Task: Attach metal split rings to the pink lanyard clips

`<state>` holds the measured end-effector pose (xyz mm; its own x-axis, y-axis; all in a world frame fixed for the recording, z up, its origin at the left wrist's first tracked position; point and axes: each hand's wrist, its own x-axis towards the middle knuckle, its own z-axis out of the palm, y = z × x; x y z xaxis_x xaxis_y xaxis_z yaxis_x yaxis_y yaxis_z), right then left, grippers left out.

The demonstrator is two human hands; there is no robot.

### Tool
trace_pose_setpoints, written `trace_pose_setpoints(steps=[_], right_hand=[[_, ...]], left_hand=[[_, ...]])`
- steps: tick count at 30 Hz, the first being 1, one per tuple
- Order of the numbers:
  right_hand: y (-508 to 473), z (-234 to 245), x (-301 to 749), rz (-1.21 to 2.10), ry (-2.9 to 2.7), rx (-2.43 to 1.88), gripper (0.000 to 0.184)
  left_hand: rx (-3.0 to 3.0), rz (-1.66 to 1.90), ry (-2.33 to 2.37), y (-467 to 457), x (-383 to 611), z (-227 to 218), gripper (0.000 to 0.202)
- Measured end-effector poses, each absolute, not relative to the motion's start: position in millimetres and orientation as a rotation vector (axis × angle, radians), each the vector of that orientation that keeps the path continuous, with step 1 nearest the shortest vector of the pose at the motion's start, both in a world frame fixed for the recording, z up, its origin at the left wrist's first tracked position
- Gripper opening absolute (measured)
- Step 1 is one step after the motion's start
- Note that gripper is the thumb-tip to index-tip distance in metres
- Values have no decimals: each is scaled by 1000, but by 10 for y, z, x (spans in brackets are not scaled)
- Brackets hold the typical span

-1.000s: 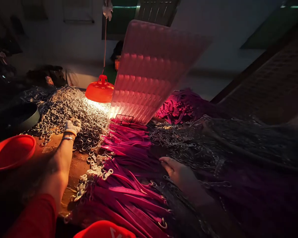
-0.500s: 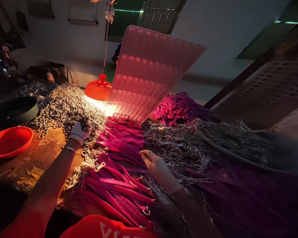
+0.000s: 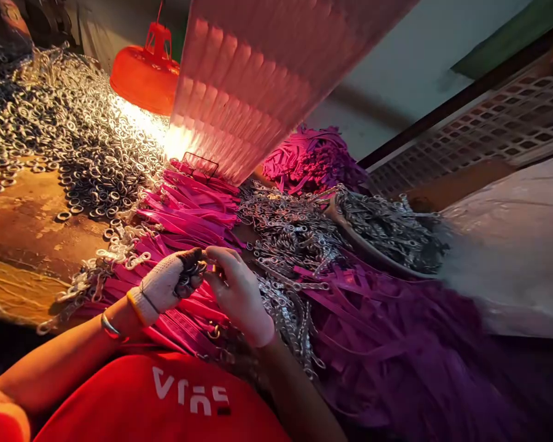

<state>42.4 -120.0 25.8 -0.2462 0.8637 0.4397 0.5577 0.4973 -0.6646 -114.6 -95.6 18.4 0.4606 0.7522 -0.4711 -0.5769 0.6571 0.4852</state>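
Note:
In the head view my left hand, in a pale glove with dark fingertips, is closed around several metal rings. My right hand meets it at the fingertips, pinching something small that I cannot make out. Both hands are above a row of magenta straps, which have metal chain pieces at their left ends. A metal ring shows at the near right end of the straps, just below my hands.
A big heap of metal rings lies back left under a red lamp. A ribbed translucent sheet rises behind the straps. Chain pieces, a basin of chains and purple straps lie to the right.
My left hand has come from the ring heap to my right hand, and the two now meet above the straps. The view has tilted downward and shifted right.

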Motion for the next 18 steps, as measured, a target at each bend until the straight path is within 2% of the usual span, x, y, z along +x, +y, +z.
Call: trace_pose_setpoints(steps=[4,8,12,18], right_hand=[[-1260,282,504,527,-1989,-1138,32],[-1283,404,558,868,-1514,-1367,15],[-1231,465,635,1162,-1267,-1463,22],[-1162,368,602,1223,-1171,-1430,25]], left_hand=[[242,708,707,-956,-1046,125,24],[179,563,599,-933,-1079,111,17],[237,566,650,-922,-1126,57,18],[357,529,703,-957,-1143,-6,17]])
